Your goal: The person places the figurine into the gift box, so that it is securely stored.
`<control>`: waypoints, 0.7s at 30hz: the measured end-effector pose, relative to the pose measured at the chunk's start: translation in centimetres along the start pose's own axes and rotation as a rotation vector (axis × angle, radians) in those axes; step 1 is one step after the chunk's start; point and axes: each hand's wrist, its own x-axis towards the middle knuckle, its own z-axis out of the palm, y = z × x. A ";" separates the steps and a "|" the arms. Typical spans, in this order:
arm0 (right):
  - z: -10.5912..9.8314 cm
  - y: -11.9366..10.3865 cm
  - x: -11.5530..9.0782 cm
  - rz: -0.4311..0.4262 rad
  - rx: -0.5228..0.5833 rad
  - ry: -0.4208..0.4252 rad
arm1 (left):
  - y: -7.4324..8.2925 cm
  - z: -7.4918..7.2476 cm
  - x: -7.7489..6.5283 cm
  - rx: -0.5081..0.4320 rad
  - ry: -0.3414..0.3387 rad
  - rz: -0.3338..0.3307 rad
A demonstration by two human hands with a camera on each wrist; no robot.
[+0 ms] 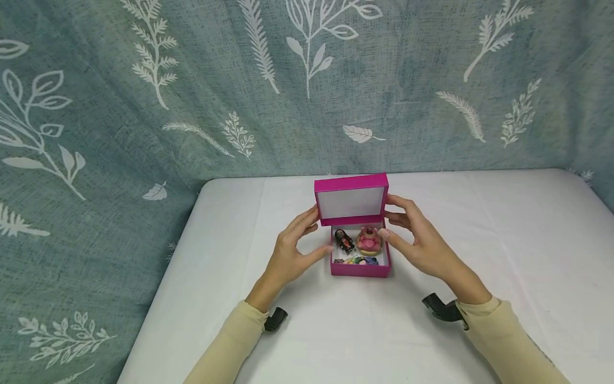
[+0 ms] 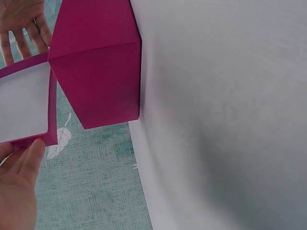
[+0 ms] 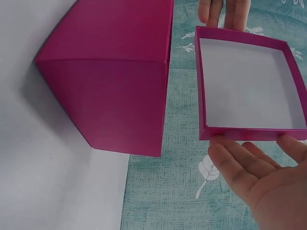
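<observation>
A magenta box (image 1: 361,271) stands on the white table, holding a dark-haired doll (image 1: 344,241), a pink bear figurine (image 1: 369,241) and several small colourful pieces (image 1: 356,260) partly hidden by its front wall. Above its back edge, the magenta lid (image 1: 352,204) is tilted up, its white inside facing me. My left hand (image 1: 290,249) touches the lid's left side with extended fingers, its thumb beside the box's left wall. On the other side, my right hand (image 1: 419,240) presses fairly straight fingers against the lid, thumb at the box's right rim. Both wrist views show the lid (image 3: 249,84) apart from the box (image 3: 108,100).
A white cloth covers the table (image 1: 508,250). Behind it hangs a green-blue curtain (image 1: 408,96) with white leaf prints. Black curved pieces stick out at both sleeves, one by the left cuff (image 1: 275,319) and one by the right cuff (image 1: 442,309).
</observation>
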 end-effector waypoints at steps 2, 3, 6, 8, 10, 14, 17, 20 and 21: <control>0.0 0.2 0.0 -0.032 0.025 0.008 | 0.9 -0.2 0.2 -0.026 -0.013 0.000; 0.0 0.3 0.0 -0.049 0.032 0.011 | 1.2 -0.3 0.3 -0.039 -0.019 -0.001; 0.1 0.7 0.0 -0.077 0.043 0.010 | 1.6 -0.4 0.5 -0.058 -0.026 -0.007; 0.2 0.9 0.0 -0.065 0.036 0.002 | 1.7 -0.5 0.5 -0.063 -0.025 -0.007; 0.3 1.0 0.0 -0.053 0.023 -0.010 | 1.6 -0.5 0.5 -0.068 -0.024 -0.010; 0.4 1.2 0.1 -0.054 -0.032 -0.008 | 1.5 -0.5 0.3 -0.073 -0.035 -0.020; 0.5 1.2 0.1 -0.080 -0.051 0.006 | 1.5 -0.5 0.2 -0.077 -0.052 -0.028; 0.6 1.3 0.2 -0.109 -0.027 0.017 | 1.5 -0.6 0.2 -0.088 -0.068 -0.032; 0.6 1.3 0.2 -0.122 -0.016 0.016 | 1.5 -0.6 0.3 -0.093 -0.072 -0.034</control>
